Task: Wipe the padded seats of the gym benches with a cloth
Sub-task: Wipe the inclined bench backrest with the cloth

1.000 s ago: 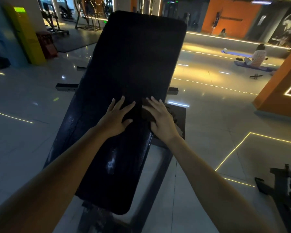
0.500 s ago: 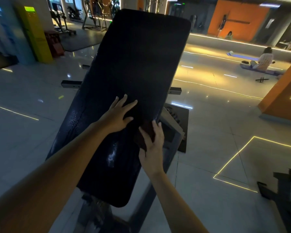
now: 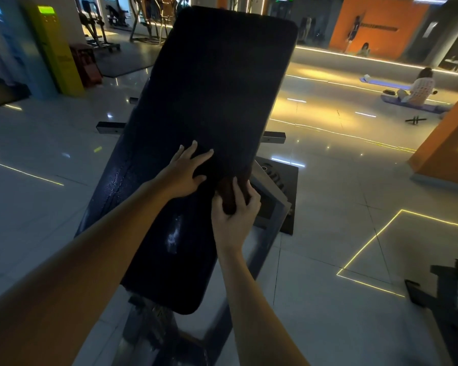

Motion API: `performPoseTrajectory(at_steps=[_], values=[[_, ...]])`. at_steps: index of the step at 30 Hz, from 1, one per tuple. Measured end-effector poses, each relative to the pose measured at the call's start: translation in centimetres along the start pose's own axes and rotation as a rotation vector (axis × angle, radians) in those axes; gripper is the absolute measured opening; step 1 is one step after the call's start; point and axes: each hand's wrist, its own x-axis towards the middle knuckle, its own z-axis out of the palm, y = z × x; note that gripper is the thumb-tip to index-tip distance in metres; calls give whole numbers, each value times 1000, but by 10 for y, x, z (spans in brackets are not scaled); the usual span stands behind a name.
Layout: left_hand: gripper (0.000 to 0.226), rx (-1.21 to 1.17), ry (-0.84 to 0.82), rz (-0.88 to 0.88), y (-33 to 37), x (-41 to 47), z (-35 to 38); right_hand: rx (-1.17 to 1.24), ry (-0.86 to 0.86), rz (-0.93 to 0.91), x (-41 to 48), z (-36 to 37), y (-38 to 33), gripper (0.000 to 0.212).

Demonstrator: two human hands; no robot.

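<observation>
**Both hands on black bench pad, right one bunching the cloth**

At 10 o'clock there is a yellow pillar point(image 3: 56, 48) with a red crate point(image 3: 86, 64) just beside it. Both stand on the glossy tiled floor point(image 3: 37, 207).

The left hand point(image 3: 187, 170) lies flat on the padded seat point(image 3: 217, 83). Its fingers are straight and spread, holding nothing, with the tips toward 1 o'clock.

The padded seat is black, matte and lightly textured, with rounded corners, and it fills mid-frame. A stitched seam point(image 3: 117, 180) runs down its left side, and there is a pale smear point(image 3: 173, 233) toward the near end. Its long axis runs from the near end at 6 o'clock to the far end between 12 and 1 o'clock. The far end looks raised, but the tilt is hard to judge through the wide lens.

The cloth point(image 3: 229, 194) is dark brown and bunched into a narrow roll on the seat's right edge, at 4 o'clock from the left hand. Its long axis runs roughly 12 to 6. The right hand point(image 3: 234, 215) grips it with fingers and thumb curled round it. The lower cloth is hidden in the palm and its outline merges with the dark pad, so its full extent is unclear.

The grey bench frame point(image 3: 271, 207) shows below the right edge of the seat, and its legs are cut off at the bottom.

At 2 o'clock, well apart, a seated person point(image 3: 422, 88) is on a floor mat point(image 3: 431, 108). An orange wall point(image 3: 444, 149) is at 3 o'clock. A black machine part point(image 3: 444, 294) at 4 o'clock is cut off and too dark to make out.
</observation>
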Motion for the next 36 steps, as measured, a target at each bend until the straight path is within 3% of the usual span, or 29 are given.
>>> performPoseTrajectory(at_steps=[4, 9, 15, 19, 22, 27, 32, 36], values=[[69, -6, 17, -29, 5, 1, 2, 219, 8, 136, -24, -2, 0, 51], [69, -10, 55, -21, 5, -1, 12, -79, 36, 36, -50, -3, 29, 40], [67, 37, 82, -10, 5, -3, 13, -82, 17, 52, -78, -16, 29, 44], [64, 67, 123, -5, 5, -7, 15, -96, 13, 13, -57, -17, 20, 54], [59, 65, 164, 29, 7, -15, 19, -119, 23, 13, -26, -14, 15, 48], [63, 124, 84, 134, 2, -31, 28, -135, 21, 42, 18, -11, 10, 41], [65, 375, 0, 214, -18, -25, 23, -151, 21, 45, -32, -16, 20, 40], [65, 394, -23, 237, -27, -16, 23, -137, 32, 43, -66, -18, 26, 39]])
